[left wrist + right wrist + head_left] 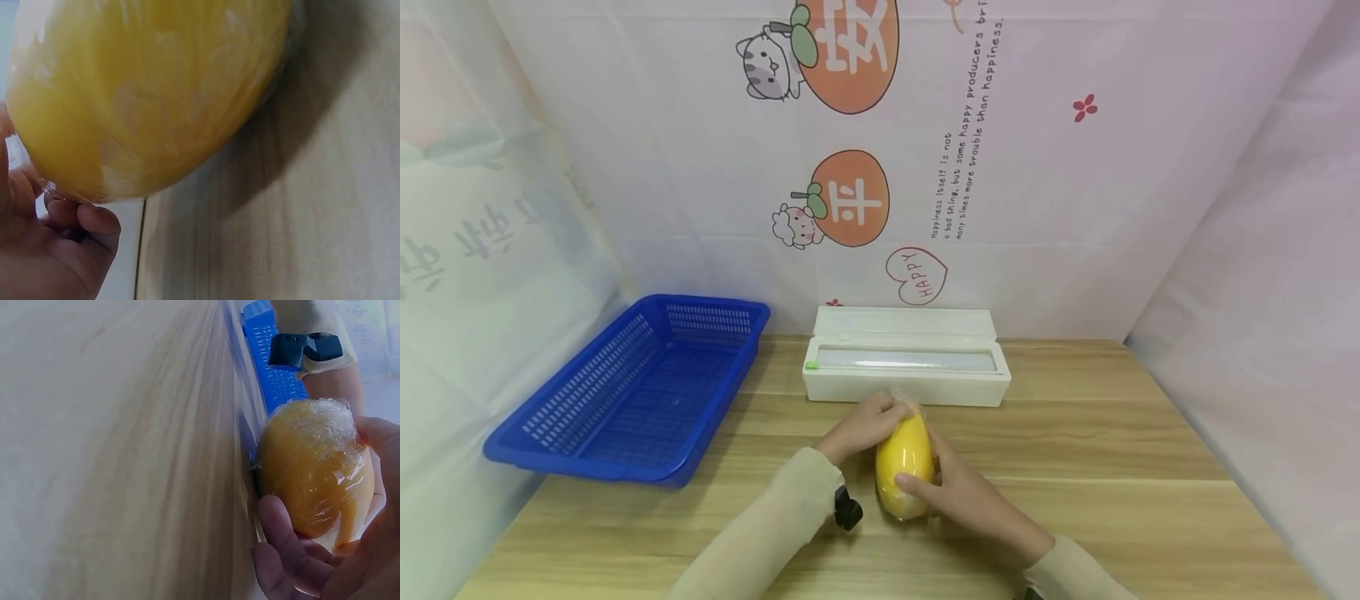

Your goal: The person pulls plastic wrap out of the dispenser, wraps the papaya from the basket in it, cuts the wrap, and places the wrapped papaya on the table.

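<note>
A smooth yellow oval fruit [904, 462], possibly a mango or small melon, is wrapped in clear cling film and held over the wooden table. My right hand [966, 492] grips its near right side, thumb across the top and fingers underneath in the right wrist view. At the far end, my left hand [867, 427] pinches the gathered film with curled fingers [100, 219]. Crumpled film [325, 422] bunches over the near end of the fruit. Just behind the hands stands a white cling film box [906, 387], its lid raised and a roll visible inside.
A blue plastic basket [700, 450] with slotted sides sits at the left of the wooden table [1090, 442]. Printed white cloth [1037, 183] hangs behind and along both sides. A green slider [812, 366] is on the film box's left end.
</note>
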Tool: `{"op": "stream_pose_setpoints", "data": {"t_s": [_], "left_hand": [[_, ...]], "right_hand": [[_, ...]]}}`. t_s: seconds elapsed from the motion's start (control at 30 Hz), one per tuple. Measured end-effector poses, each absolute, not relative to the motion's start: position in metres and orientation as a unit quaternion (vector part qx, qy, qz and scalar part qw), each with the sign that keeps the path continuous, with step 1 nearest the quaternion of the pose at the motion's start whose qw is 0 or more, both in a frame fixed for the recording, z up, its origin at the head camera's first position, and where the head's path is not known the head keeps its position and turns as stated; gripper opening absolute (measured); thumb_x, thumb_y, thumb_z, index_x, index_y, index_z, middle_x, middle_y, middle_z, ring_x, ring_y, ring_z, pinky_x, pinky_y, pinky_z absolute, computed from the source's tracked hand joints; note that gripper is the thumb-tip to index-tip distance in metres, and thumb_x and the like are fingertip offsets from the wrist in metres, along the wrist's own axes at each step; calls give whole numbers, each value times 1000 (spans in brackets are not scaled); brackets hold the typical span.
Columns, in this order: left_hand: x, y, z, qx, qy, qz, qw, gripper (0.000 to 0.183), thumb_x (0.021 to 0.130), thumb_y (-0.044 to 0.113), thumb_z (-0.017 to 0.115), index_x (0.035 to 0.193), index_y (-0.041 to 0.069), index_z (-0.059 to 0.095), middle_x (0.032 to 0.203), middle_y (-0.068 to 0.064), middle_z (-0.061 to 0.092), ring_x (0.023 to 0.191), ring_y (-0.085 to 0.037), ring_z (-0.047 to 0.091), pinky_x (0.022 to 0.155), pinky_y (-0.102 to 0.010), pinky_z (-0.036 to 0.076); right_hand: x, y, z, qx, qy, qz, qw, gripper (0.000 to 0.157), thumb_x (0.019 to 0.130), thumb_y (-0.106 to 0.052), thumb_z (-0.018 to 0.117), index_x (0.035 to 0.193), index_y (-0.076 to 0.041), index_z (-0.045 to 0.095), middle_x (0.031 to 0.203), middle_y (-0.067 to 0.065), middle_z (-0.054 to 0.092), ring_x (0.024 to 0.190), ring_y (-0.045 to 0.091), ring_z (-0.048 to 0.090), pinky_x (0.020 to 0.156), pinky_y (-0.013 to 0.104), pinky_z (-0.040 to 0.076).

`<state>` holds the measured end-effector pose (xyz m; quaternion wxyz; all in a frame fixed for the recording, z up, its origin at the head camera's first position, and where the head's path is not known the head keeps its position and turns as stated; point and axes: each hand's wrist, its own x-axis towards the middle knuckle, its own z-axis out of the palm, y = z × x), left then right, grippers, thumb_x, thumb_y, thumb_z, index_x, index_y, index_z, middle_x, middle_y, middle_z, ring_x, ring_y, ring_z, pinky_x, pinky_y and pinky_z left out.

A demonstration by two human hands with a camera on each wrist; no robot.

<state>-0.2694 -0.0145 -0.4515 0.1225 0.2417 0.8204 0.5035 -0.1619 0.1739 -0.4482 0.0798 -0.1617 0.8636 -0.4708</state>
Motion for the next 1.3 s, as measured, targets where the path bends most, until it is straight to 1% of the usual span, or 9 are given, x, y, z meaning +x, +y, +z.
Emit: {"op": "stream_pose_setpoints", "data": {"t_s": [0.13, 0.33, 0.43, 0.7, 0.77, 0.93, 1.17, 1.23, 1.3], "left_hand": [[-269, -15, -449, 250, 820, 500, 120, 40, 101, 39, 45, 80, 11, 65, 90, -7, 58, 77, -19, 55, 74, -37, 49], [-264, -19, -446, 220, 831, 497, 124, 42, 103, 33, 39, 126, 15, 69, 123, 0, 57, 111, -17, 50, 103, -45, 39], [-259, -20, -442, 225, 837, 485, 117, 43, 105, 34, 41, 135, 15, 64, 125, -1, 54, 112, -18, 48, 99, -45, 41], [-251, -29, -442, 320, 862, 393, 28, 42, 106, 37, 48, 144, 21, 57, 98, -1, 43, 85, -15, 45, 72, -29, 45], [-249, -31, -441, 346, 860, 374, 14, 44, 105, 35, 50, 146, 22, 54, 98, -1, 41, 84, -15, 44, 70, -28, 44], [-242, -39, -440, 378, 851, 363, 16, 50, 102, 31, 55, 150, 20, 48, 111, 2, 41, 96, -14, 46, 82, -27, 49], [-236, -47, -441, 391, 840, 375, 35, 61, 99, 38, 63, 152, 16, 44, 131, 2, 42, 113, -14, 48, 96, -25, 49], [-236, -47, -441, 393, 840, 372, 32, 61, 98, 39, 64, 152, 17, 45, 132, 2, 43, 115, -13, 48, 96, -25, 49], [-235, -47, -441, 397, 841, 367, 28, 61, 97, 40, 65, 151, 19, 46, 132, 2, 43, 116, -13, 47, 95, -26, 49]], "right_hand": [[-164, 174, -451, -156, 867, -468, 71, 103, 89, -56, 69, 162, -14, 9, 145, 21, 47, 117, 29, 56, 92, 50, 51], [-167, 175, -452, -140, 869, -468, 78, 105, 87, -55, 72, 162, -16, 10, 130, 17, 57, 99, 25, 59, 77, 42, 52], [-167, 175, -452, -136, 873, -461, 77, 106, 87, -57, 72, 162, -14, 10, 140, 20, 51, 103, 24, 58, 80, 41, 51], [-168, 176, -452, -144, 862, -474, 104, 105, 91, -54, 69, 162, -12, 5, 131, 22, 56, 80, 20, 63, 67, 36, 55], [-169, 177, -452, -144, 863, -474, 103, 103, 92, -54, 68, 162, -11, 5, 137, 23, 53, 91, 22, 63, 73, 38, 55], [-172, 178, -454, -127, 857, -489, 101, 102, 91, -52, 69, 162, -11, 7, 145, 25, 46, 116, 32, 57, 89, 51, 52], [-187, 187, -452, -119, 820, -538, 158, 122, 84, -42, 80, 160, -17, -12, 100, 17, 60, 75, 26, 62, 65, 37, 54], [-193, 190, -451, -137, 816, -534, 174, 125, 84, -39, 81, 159, -16, -15, 99, 18, 63, 73, 25, 63, 63, 37, 55], [-197, 193, -451, -161, 813, -527, 189, 125, 84, -39, 81, 158, -15, -16, 111, 23, 60, 74, 26, 64, 64, 38, 57]]}}
